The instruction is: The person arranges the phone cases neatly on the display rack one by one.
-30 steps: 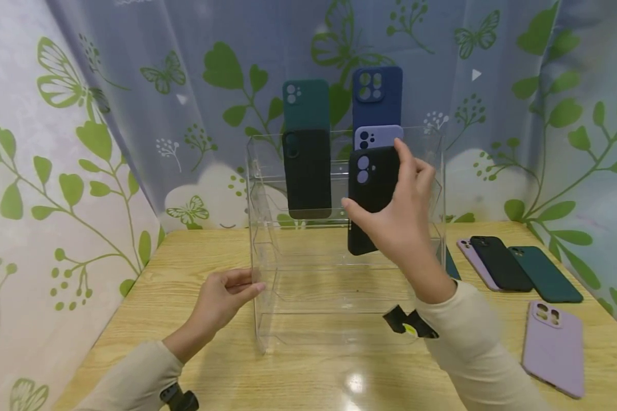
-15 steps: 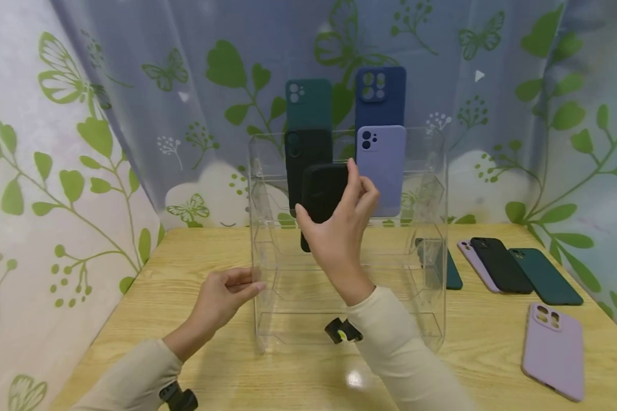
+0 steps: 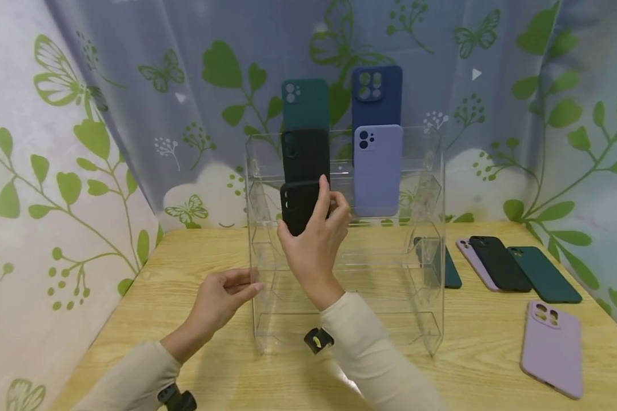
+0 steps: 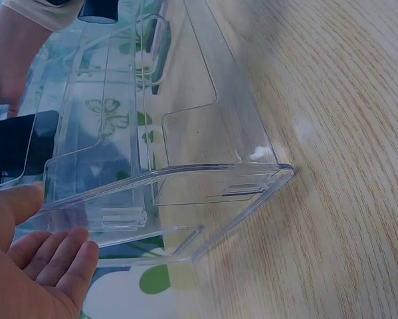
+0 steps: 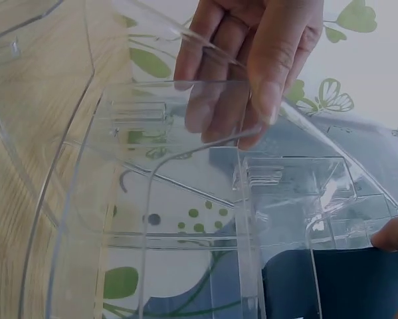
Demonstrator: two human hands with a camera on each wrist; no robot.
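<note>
My right hand holds a black phone case by its edges, thumb on the left and fingers at the upper right. It stands upright at the left of a clear tiered display stand, in front of another black phone case. Behind that rises a green phone case. On the stand's right side, a lavender phone case stands before a dark blue one. My left hand pinches the stand's left side panel; the left wrist view shows the thumb and fingers at its edge.
Right of the stand, a lilac case, a black case and a green case lie overlapping on the wooden table. Nearer lies a pink-lilac case. A dark teal case lies by the stand's right panel.
My right hand has carried the black phone case leftward from before the lavender case, then slightly lower, to before the left black case. My left hand has stayed on the side panel.
</note>
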